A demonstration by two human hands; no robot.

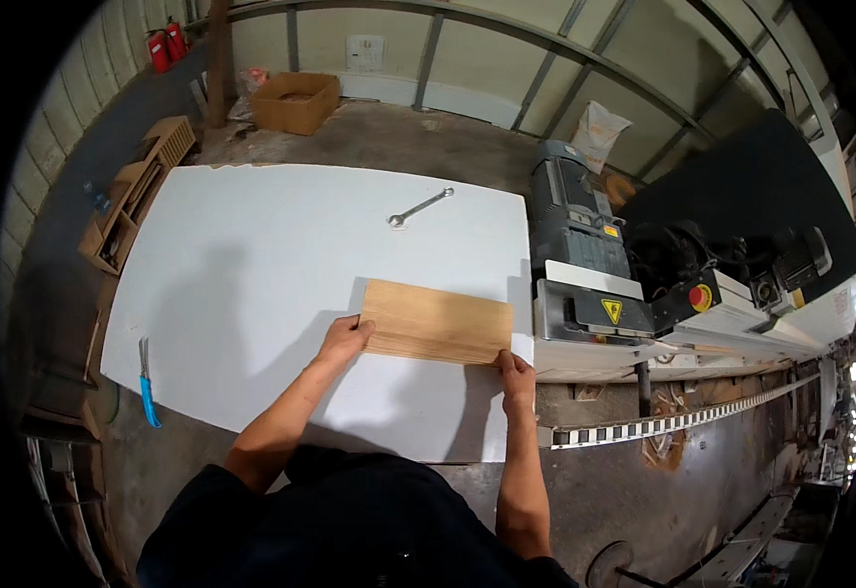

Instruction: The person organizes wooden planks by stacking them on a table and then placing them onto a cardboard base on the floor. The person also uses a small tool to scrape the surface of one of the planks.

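A flat stack of thin wooden boards [438,319] is held over the right part of a white-topped table [251,235]. My left hand [346,338] grips its left end, thumb on top. At the near right corner, my right hand [516,377] pinches the stack with fingers closed. Layered edges show along the near side; how many boards there are I cannot tell. The undersides of the boards and the fingers beneath are hidden. Farther back on the table lies a combination wrench [421,208].
A machine with a grey motor [567,196] and a red stop button [700,297] adjoins the table's right side. At the left edge lies a blue-handled tool [148,392]. Beyond the table are a cardboard box [295,104] and a wooden rack [134,201]. A checkered strip [683,421] runs rightward.
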